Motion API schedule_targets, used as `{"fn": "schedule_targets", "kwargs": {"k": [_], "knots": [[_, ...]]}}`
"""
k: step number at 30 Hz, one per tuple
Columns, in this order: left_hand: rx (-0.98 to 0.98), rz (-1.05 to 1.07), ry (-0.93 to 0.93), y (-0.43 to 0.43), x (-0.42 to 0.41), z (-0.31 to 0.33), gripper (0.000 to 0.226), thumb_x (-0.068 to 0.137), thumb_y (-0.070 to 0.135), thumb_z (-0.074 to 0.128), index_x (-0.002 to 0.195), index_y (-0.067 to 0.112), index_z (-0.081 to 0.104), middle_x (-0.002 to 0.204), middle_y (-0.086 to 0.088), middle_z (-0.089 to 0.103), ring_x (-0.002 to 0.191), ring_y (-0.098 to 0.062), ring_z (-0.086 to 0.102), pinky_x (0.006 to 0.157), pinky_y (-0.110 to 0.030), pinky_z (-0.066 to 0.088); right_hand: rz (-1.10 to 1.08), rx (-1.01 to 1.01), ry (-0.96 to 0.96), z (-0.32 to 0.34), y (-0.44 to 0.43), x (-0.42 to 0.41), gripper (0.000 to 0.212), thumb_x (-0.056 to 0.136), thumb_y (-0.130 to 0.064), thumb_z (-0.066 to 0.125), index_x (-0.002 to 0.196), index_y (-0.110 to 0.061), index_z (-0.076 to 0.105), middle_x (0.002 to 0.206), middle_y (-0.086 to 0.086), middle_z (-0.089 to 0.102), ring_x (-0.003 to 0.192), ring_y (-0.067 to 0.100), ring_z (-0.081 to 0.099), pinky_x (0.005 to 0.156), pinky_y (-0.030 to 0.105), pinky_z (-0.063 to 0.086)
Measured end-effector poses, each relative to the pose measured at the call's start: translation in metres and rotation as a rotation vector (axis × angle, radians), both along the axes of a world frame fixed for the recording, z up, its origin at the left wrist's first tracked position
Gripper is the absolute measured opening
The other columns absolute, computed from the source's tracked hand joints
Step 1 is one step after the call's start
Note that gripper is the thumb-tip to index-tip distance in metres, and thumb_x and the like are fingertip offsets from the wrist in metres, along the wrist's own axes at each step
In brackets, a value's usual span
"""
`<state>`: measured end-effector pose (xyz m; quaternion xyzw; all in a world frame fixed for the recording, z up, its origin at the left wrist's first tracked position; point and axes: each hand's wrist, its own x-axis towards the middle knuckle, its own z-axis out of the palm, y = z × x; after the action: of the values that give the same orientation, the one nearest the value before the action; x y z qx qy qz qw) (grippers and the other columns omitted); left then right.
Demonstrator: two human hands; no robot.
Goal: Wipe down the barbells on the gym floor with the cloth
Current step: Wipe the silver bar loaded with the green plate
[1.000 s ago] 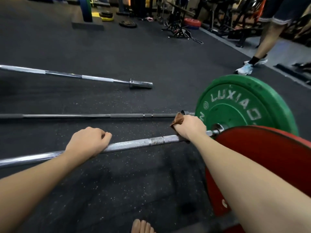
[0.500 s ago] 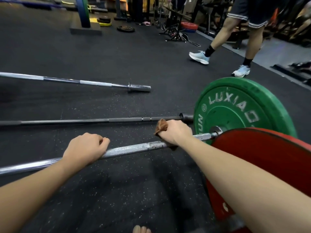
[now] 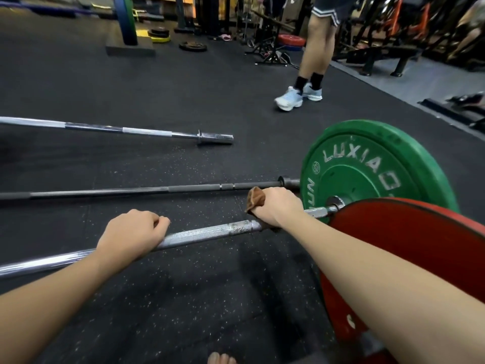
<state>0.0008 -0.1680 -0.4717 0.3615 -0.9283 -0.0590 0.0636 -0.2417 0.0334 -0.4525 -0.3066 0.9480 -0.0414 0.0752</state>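
Dim indoor light, glints on the chrome bar (image 3: 199, 234), wide-angle bending at edges, blurred background racks (image 3: 393, 27).

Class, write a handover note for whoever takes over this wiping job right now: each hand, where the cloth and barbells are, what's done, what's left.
Left hand grips the near silver barbell.
Right hand grips the brown cloth around the same bar, close to the green plate and red plate.
Black barbell and far chrome barbell lie on the floor beyond, neither hand on them.
Done: how much of the near bar is wiped cannot be told.
Left: probably the rest of it, then the other two bars.
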Motion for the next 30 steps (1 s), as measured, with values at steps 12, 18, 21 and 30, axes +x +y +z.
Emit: {"fn": "schedule_targets", "kwargs": {"k": [12,18,21,30], "knots": [[0.003,-0.013,0.002,-0.002,-0.001,0.000,0.046,0.096,0.039,0.037,0.062,0.013,0.055,0.061,-0.002,0.061,0.061,-0.023,0.057,0.057,-0.030,0.041,-0.186,0.121,0.111,0.004,0.034,-0.037,0.043,0.088,-0.050,0.053,0.118,-0.021,0.066,0.124,0.009,0.063,0.118,0.037,0.053,0.094,0.044,0.047],[0.003,-0.011,-0.003,0.000,0.000,0.001,0.047,0.096,0.039,0.037,0.062,0.013,0.056,0.062,-0.002,0.061,0.061,-0.022,0.056,0.057,-0.031,0.041,-0.081,-0.015,-0.013,-0.002,0.013,-0.020,0.050,0.084,-0.063,0.050,0.105,-0.023,0.072,0.110,0.005,0.072,0.101,0.034,0.066,0.082,0.038,0.053],[-0.002,-0.014,-0.005,-0.001,0.000,0.001,0.047,0.096,0.039,0.037,0.063,0.013,0.058,0.063,-0.001,0.061,0.061,-0.021,0.056,0.058,-0.031,0.041,-0.219,0.038,0.020,0.005,0.026,-0.039,0.050,0.089,-0.055,0.046,0.115,-0.019,0.069,0.119,0.011,0.069,0.109,0.036,0.064,0.086,0.039,0.049],[-0.009,-0.027,-0.010,-0.001,0.000,0.001,0.045,0.095,0.036,0.039,0.062,0.012,0.056,0.059,-0.001,0.060,0.059,-0.021,0.056,0.054,-0.031,0.039,-0.187,0.192,-0.099,0.018,0.005,-0.027,0.058,0.091,-0.052,0.048,0.132,-0.013,0.060,0.134,0.011,0.063,0.116,0.036,0.063,0.088,0.039,0.048]]}}
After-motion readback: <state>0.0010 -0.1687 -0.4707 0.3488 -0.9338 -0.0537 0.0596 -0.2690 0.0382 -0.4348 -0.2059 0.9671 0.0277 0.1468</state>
